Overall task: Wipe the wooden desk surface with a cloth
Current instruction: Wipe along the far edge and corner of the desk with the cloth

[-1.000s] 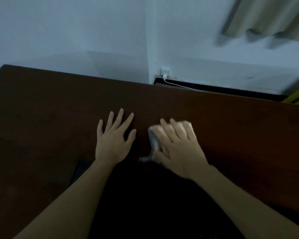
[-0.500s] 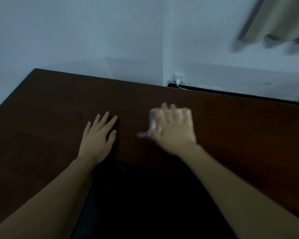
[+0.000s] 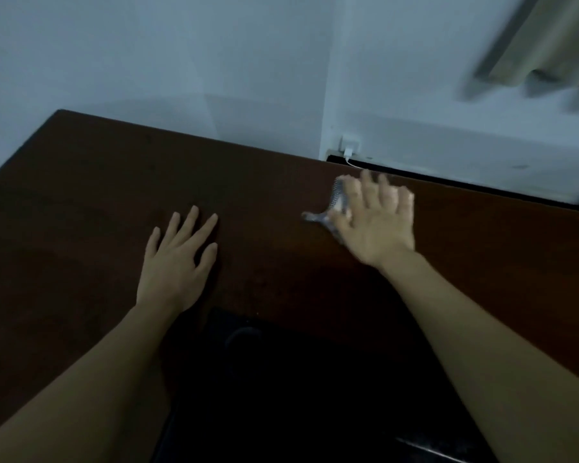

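Pale walls meet in a corner behind the dark wooden tabletop [image 3: 81, 182], with a white plug [image 3: 349, 146] in a socket just past its far edge and a curtain [image 3: 555, 45] at upper right; the left hand [image 3: 178, 259] lies flat on the wood, fingers straight and spread, holding nothing; the right hand [image 3: 375, 218], blurred, presses the grey cloth [image 3: 331, 208] down with fingers extended, the cloth peeking out on the thumb side. Over the last second that hand and cloth have swept from near the front middle out toward the far edge, close to the plug, while the left hand stayed planted; so the middle strip looks covered, and the left and right stretches likely remain to be wiped.
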### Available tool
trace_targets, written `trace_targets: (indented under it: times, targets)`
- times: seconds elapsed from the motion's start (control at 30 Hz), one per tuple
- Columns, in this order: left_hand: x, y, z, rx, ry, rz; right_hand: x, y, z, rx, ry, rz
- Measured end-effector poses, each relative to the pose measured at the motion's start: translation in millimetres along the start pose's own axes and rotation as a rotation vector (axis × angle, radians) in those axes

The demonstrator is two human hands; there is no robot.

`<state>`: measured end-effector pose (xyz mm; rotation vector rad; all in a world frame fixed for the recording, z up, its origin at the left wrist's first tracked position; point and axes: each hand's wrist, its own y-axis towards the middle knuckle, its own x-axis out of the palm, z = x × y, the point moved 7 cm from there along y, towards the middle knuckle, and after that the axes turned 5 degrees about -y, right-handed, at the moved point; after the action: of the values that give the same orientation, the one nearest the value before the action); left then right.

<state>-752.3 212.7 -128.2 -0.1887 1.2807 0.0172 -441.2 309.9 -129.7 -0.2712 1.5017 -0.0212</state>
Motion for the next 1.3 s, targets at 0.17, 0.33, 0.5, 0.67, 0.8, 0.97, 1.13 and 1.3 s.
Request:
trace_targets:
  times: [0.17,0.33,0.5,0.67,0.8,0.97,1.13,1.3]
  targets:
    - [-1.2,2.2,2.2,0.011,-0.002,-0.006,6.5,-102.2,-97.3,-0.457,0.052,0.018]
    - [-0.4,1.4,0.9,0.012,-0.016,-0.006,3.3,-49.7,-35.0,-0.415,-0.021,0.021]
    - [2.7,1.2,0.7,0.017,-0.005,0.002,-2.1,42.0,0.4,-0.012,0.013,-0.012]
    - [1.1,2.6,1.8,0.026,-0.024,0.002,-13.4,27.9,-96.2,-0.143,0.057,0.031]
    - [0.7,1.8,0.0,0.013,-0.035,0.008,-5.3,-69.2,-130.0,-0.557,0.091,-0.006]
    - [-1.1,0.8,1.4,0.009,-0.037,0.026,-5.7,-31.7,-55.1,-0.560,-0.032,0.011]
    - [-0.1,0.4,-1.9,0.008,-0.049,0.046,-5.6,59.5,-11.7,-0.196,-0.006,0.026]
    - [-0.1,1.1,-1.5,0.011,-0.061,0.042,-8.7,-11.1,-89.8,-0.344,0.027,0.073]
